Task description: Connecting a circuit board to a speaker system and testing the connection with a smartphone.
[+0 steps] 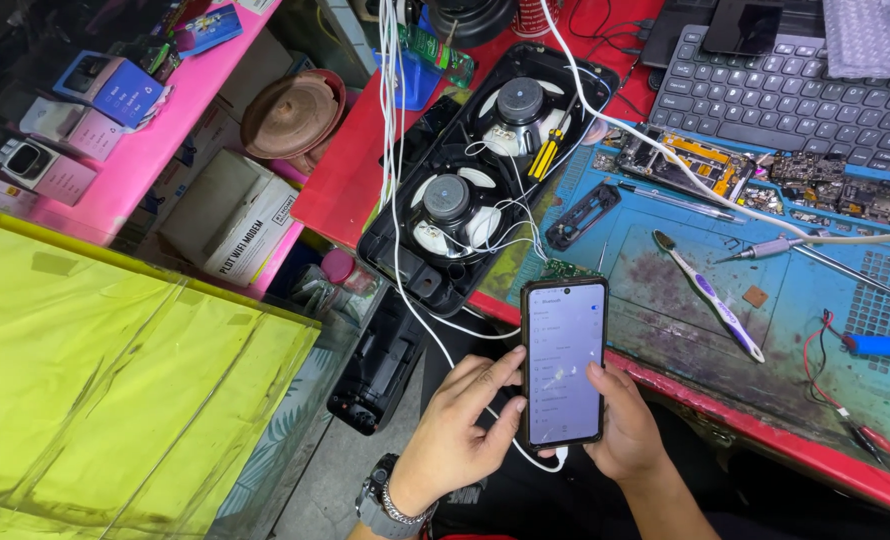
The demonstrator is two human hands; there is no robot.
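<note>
Table (765, 330), red edge, blue mat. Open speaker shell (485, 170) lies long axis 1-to-7 o'clock, just above the hands. Phone (563, 362), upright, long axis 12-to-6, screen lit, white cable at its base. Left hand (460, 425) at its 9 o'clock, fingers wrapped on the edge; right hand (620, 425) cradles the 3 o'clock side, thumb on screen.

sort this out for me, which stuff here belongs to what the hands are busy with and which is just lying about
In hand:
- smartphone, screen lit, held by left hand and right hand
- white cable plugged into its bottom end
- opened speaker case with two drivers, white wires running to it

Lying about:
- toothbrush
- keyboard
- yellow-handled screwdriver
- circuit boards
- blue work mat
</note>
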